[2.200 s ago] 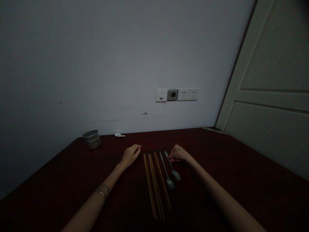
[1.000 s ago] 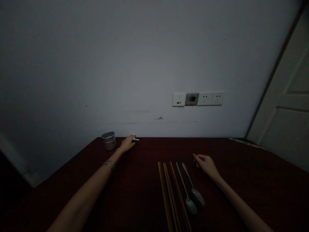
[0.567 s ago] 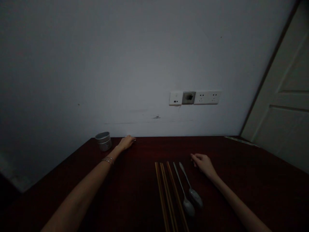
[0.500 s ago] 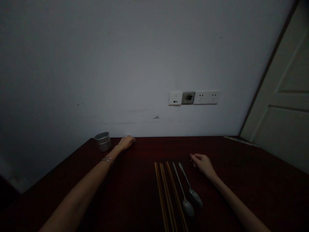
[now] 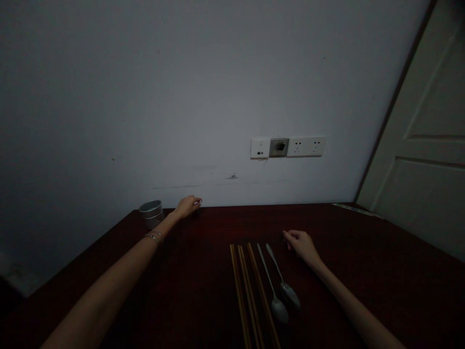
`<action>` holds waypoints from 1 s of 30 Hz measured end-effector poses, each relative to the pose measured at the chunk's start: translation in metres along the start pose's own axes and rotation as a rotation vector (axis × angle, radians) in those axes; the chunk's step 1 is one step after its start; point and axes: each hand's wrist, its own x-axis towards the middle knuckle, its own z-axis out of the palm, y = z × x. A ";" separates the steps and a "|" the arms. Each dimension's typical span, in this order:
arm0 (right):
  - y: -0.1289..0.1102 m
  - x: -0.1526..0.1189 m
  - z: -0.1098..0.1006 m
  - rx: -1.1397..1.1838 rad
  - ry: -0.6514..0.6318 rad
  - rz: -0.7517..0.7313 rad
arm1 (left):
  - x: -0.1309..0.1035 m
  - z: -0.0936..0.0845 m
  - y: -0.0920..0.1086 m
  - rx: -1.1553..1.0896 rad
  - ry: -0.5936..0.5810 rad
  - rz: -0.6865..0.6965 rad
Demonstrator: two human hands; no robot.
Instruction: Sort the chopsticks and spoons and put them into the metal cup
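At the back of the dark red table, my left hand (image 5: 187,206) is held just above the surface near the wall. Its fingers are bent together in a pinch, and anything between them is too small or dark to make out. Left of that wrist stands a grey metal cup (image 5: 151,213), partly hidden by my forearm. My right hand (image 5: 300,246) rests on the table, loosely closed, with nothing visible in it. Beside it lie two metal spoons (image 5: 279,310), bowls toward me. Several wooden chopsticks (image 5: 250,295) lie lengthwise left of the spoons.
A pale wall (image 5: 203,106) rises behind the table (image 5: 189,281). Sockets and switch plates (image 5: 305,147) are set in it. A flat, pale strip (image 5: 356,210) lies at the back right edge, close to a panelled door (image 5: 428,145).
My left hand has lifted slightly off the table, its fingertips now higher against the wall. My right hand, the cup, the spoons and the chopsticks stay put; the view shifts a little.
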 end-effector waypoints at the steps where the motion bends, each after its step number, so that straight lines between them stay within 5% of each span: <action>1: 0.000 0.000 0.000 -0.002 -0.001 0.000 | 0.003 -0.005 0.003 -0.051 0.038 -0.005; 9: 0.005 0.003 0.001 -0.008 -0.009 -0.015 | 0.014 -0.057 0.061 -0.553 0.356 -0.042; 16: -0.003 -0.001 0.000 -0.019 0.001 -0.027 | -0.012 -0.094 0.131 -0.933 0.470 -0.144; 21: -0.006 -0.003 -0.001 -0.019 -0.010 -0.034 | -0.037 -0.098 0.165 -1.095 0.455 -0.226; 30: -0.007 0.000 -0.002 0.011 -0.062 -0.012 | -0.056 -0.090 0.183 -1.144 0.350 -0.287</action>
